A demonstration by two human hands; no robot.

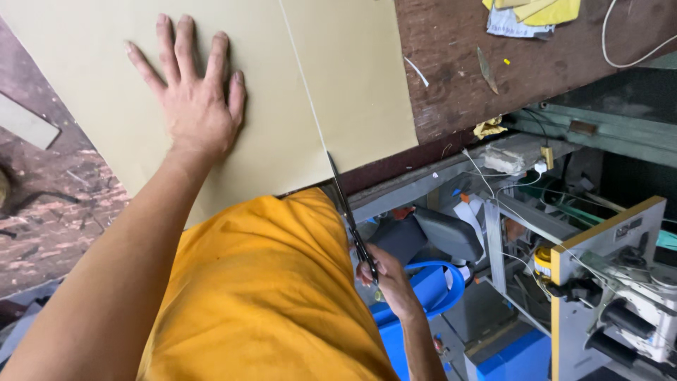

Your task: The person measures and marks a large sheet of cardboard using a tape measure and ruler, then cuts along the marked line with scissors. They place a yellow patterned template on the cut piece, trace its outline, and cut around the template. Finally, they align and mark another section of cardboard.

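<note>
A large sheet of pale olive-tan card is being pressed flat against a dark brown, scuffed wooden tabletop in the upper half of the frame. It is being held down by the left hand, which is lying open and released at the upper left, palm down, fingers spread and pointing toward the top edge. Nothing is being grasped by that hand; only the card's surface is being touched.

A pair of long, dark-bladed scissors is being gripped by the right hand just right of the frame's centre, lower down. The handle is being enclosed by clenched fingers, and the blades are being pointed up toward the card's lower edge, where their tip is meeting the sheet. A thin straight line is being shown running from that point up through the card to the top of the frame.

The lower centre is being filled by an orange-yellow fabric shirt. At the top right, scraps of yellow paper are lying on the tabletop, with a white cord curving beside them. At the lower right, beyond the table edge, a blue plastic bin is being seen just beside the right hand, and a yellow-edged machine is standing further right.
</note>
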